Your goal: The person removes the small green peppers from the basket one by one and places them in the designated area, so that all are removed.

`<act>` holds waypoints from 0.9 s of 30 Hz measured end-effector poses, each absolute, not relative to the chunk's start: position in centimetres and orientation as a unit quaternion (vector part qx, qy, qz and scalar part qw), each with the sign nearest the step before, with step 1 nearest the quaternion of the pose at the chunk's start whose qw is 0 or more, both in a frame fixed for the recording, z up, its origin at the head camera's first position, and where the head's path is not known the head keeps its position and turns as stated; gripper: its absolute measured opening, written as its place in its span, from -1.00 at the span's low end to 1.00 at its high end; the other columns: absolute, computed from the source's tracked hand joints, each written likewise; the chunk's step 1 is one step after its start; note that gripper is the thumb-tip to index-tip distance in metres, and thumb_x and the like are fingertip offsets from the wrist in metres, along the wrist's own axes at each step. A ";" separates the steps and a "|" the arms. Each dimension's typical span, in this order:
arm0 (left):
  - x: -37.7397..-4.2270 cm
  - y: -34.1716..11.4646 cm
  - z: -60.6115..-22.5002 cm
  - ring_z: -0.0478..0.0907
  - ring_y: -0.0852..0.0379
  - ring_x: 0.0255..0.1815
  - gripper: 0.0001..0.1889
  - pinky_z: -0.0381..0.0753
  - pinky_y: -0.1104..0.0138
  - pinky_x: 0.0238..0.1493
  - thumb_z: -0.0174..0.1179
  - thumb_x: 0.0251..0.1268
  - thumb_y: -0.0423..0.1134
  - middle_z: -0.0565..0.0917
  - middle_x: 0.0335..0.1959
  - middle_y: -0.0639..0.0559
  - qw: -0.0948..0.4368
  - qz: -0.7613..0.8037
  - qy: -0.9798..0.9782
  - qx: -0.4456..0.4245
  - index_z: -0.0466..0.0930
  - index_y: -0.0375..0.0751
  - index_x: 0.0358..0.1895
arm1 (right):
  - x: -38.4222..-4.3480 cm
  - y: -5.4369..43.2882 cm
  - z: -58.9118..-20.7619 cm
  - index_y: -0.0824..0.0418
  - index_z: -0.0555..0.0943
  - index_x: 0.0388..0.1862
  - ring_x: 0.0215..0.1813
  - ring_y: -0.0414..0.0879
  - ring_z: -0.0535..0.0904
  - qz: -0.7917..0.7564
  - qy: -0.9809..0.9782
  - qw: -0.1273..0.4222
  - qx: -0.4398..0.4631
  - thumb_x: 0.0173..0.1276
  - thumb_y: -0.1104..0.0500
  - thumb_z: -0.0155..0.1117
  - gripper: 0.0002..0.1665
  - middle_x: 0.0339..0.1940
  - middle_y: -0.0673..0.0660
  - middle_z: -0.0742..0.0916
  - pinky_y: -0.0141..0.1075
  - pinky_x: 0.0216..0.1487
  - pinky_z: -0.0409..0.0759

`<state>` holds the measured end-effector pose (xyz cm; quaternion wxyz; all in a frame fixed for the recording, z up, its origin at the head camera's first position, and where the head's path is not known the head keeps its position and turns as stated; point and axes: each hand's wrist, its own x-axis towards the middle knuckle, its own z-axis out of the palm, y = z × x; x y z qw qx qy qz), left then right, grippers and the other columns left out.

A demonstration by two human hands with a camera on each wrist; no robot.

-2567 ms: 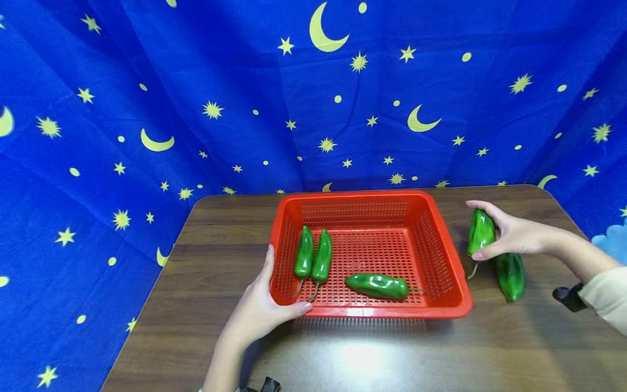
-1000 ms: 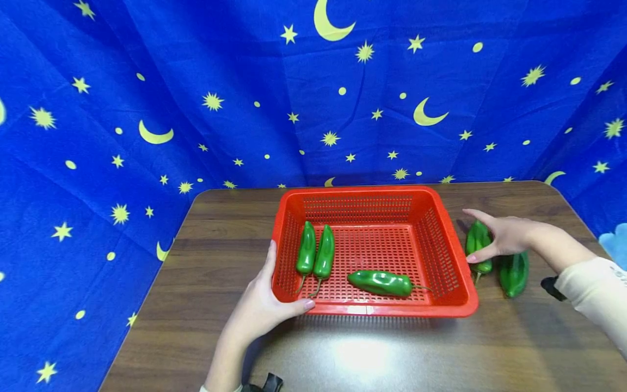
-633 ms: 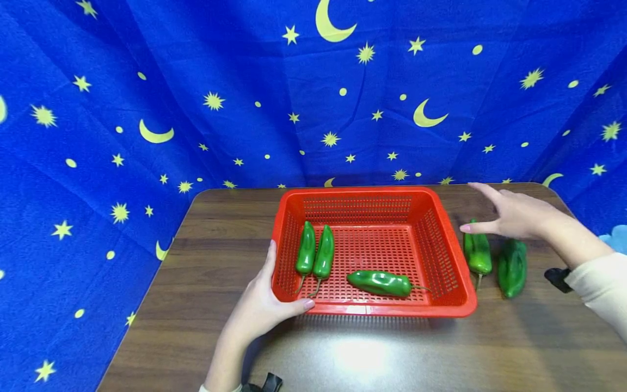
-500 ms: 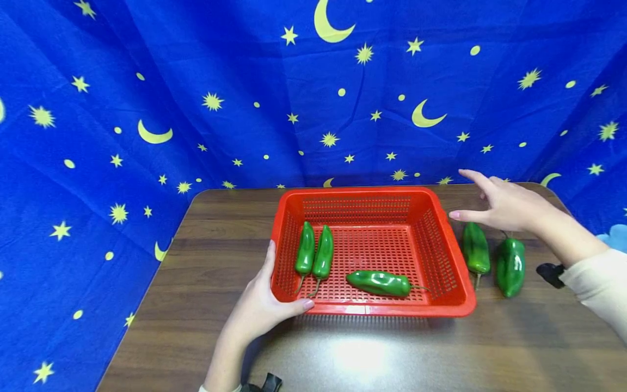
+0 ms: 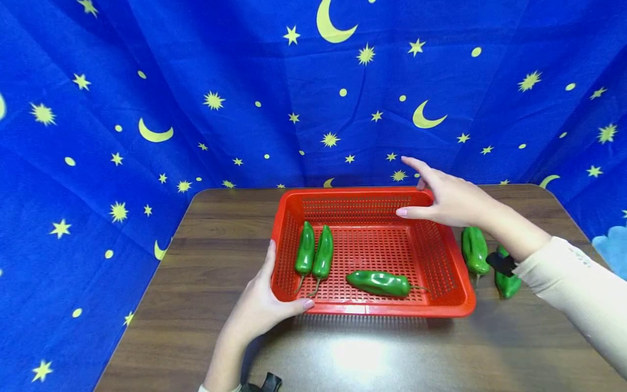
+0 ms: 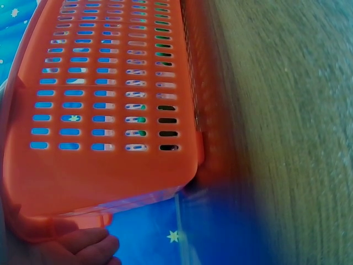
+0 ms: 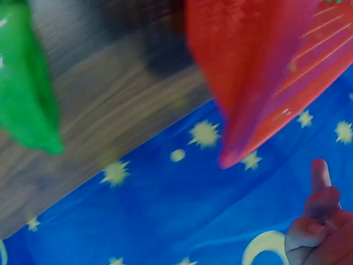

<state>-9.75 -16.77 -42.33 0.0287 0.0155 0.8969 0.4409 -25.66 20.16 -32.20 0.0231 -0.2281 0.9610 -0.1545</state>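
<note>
A red plastic basket stands mid-table. My left hand grips its front left corner, thumb on the front rim and fingers along the left side; the left wrist view shows fingers bent at the rim. Inside, two green peppers lie side by side at the left, one pepper and another pepper, and a third pepper lies crosswise near the front. My right hand, thumb and index finger spread and holding nothing, is above the back right corner of the basket.
Right of the basket, a green pepper lies on the wooden table. Beside it a second pepper is partly hidden by the right wrist strap. A blue curtain with moons and stars hangs behind the table.
My right hand has set the pepper it held down on the table right of the basket, let go, and moved left over the basket. The left hand stays at its corner.
</note>
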 end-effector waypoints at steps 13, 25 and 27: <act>-9.8 -16.7 -42.5 0.41 -0.02 0.42 0.46 0.40 -0.04 0.39 0.54 -0.32 0.37 0.26 0.54 0.01 0.031 0.445 0.895 0.018 -0.41 0.33 0.60 | -25.8 14.9 -32.8 -0.34 -0.19 0.62 -0.21 -0.04 0.55 -0.185 0.944 0.042 -0.269 -0.01 -0.59 0.32 0.36 0.09 0.11 0.60 -0.19 -0.34 0.49; -9.9 -16.8 -42.3 0.42 -0.02 0.42 0.44 0.40 -0.07 0.38 0.59 -0.25 0.22 0.28 0.53 0.02 0.029 0.454 0.890 0.024 -0.41 0.35 0.59 | -25.0 11.5 -35.0 -0.47 -0.27 0.58 0.17 0.05 0.61 -0.180 0.940 0.066 -0.284 -0.15 -0.75 0.17 0.40 0.22 0.10 0.63 -0.01 -0.09 0.63; -9.9 -16.8 -42.3 0.43 -0.02 0.41 0.43 0.41 -0.07 0.37 0.59 -0.25 0.23 0.29 0.53 0.03 0.028 0.455 0.889 0.026 -0.40 0.35 0.59 | -24.7 11.0 -35.6 -0.46 -0.29 0.58 0.18 0.04 0.62 -0.175 0.938 0.075 -0.288 -0.16 -0.77 0.14 0.41 0.25 0.09 0.63 0.00 -0.12 0.64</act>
